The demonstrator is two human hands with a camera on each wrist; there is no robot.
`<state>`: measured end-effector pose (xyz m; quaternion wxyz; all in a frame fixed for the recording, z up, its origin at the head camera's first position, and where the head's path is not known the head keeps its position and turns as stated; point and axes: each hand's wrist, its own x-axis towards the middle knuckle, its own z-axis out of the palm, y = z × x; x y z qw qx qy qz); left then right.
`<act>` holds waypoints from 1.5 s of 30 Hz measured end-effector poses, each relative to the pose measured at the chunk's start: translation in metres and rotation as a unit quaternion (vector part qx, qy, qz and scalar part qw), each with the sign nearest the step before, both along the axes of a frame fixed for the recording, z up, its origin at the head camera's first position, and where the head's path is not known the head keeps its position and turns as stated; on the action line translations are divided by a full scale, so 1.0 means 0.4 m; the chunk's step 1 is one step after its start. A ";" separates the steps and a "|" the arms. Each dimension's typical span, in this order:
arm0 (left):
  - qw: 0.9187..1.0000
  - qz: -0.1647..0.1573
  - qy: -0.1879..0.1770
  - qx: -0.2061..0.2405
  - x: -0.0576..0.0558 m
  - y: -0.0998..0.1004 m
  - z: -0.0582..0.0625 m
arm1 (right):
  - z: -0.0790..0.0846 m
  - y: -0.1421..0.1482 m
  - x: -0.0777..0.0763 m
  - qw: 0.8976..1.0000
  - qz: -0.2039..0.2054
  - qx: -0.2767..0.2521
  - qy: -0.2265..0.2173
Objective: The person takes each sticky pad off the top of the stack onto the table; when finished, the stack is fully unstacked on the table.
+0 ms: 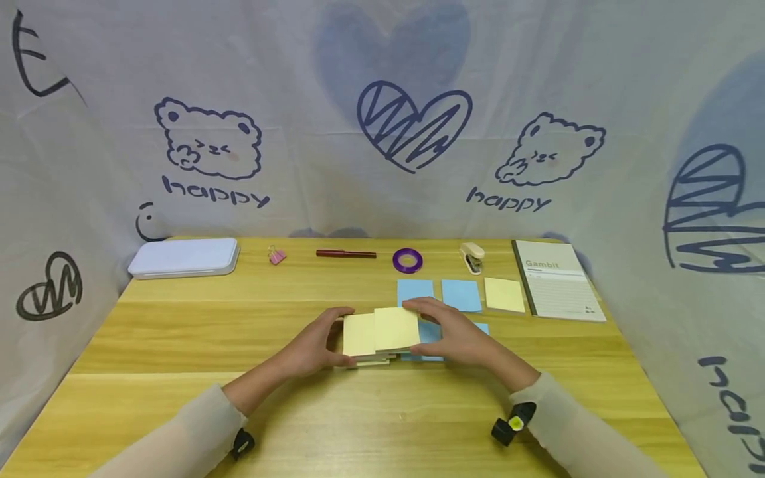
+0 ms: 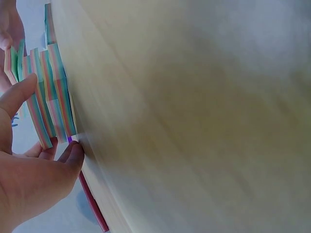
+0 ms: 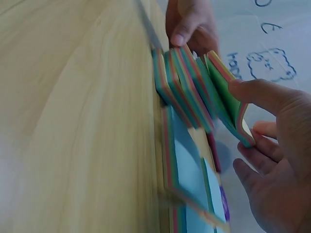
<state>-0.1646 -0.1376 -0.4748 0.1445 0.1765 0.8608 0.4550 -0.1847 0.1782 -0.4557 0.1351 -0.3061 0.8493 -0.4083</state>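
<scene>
Left hand (image 1: 313,345) holds a yellow-topped stack (image 1: 359,335), right hand (image 1: 457,334) pinches a yellow-topped pad (image 1: 396,328) — blue pads (image 1: 461,296) close by, some partly hidden — purple tape (image 1: 408,269) and stapler (image 1: 473,252) farther back.

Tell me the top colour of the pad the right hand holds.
Pale yellow; the pad shows best in the head view.

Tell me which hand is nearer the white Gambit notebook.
Right. The right hand, pinching a yellow-topped pad, is left of the notebook and closer to the person; the left hand, gripping the stack of pads, is farther left.
</scene>
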 end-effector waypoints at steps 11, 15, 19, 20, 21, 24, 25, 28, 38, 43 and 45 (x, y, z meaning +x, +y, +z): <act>1.000 0.006 0.003 0.001 0.003 -0.004 0.000 | -0.025 0.133 0.021 0.993 -0.039 -0.098 -0.043; 1.000 0.003 0.003 0.002 0.003 -0.003 0.000 | -0.024 0.174 0.035 0.992 -0.052 -0.107 -0.046; 1.000 0.002 0.004 0.002 0.003 -0.001 -0.001 | -0.016 0.233 0.049 0.988 -0.072 -0.126 -0.052; 1.000 0.003 0.003 0.001 0.003 0.000 -0.001 | -0.013 0.250 0.053 0.987 -0.079 -0.127 -0.055; 1.000 0.003 0.002 0.001 0.004 0.000 -0.002 | -0.012 0.268 0.057 0.987 -0.088 -0.126 -0.055; 1.000 0.004 0.001 0.000 0.004 0.001 -0.002 | -0.010 0.327 0.071 0.985 -0.113 -0.119 -0.052; 1.000 0.004 0.000 0.000 0.004 0.001 -0.002 | -0.009 0.346 0.076 0.985 -0.121 -0.117 -0.051; 1.000 0.004 0.000 0.001 0.004 0.001 -0.001 | -0.010 0.401 0.089 0.983 -0.142 -0.110 -0.043; 1.000 0.000 -0.007 0.007 0.003 0.001 0.004 | -0.052 0.490 0.102 0.981 -0.176 -0.054 -0.063; 1.000 -0.001 -0.008 0.009 0.001 0.000 0.004 | -0.080 0.492 0.095 0.986 -0.155 -0.020 -0.054; 1.000 -0.002 -0.008 0.009 0.000 0.000 0.003 | -0.087 0.491 0.092 0.989 -0.143 0.001 -0.028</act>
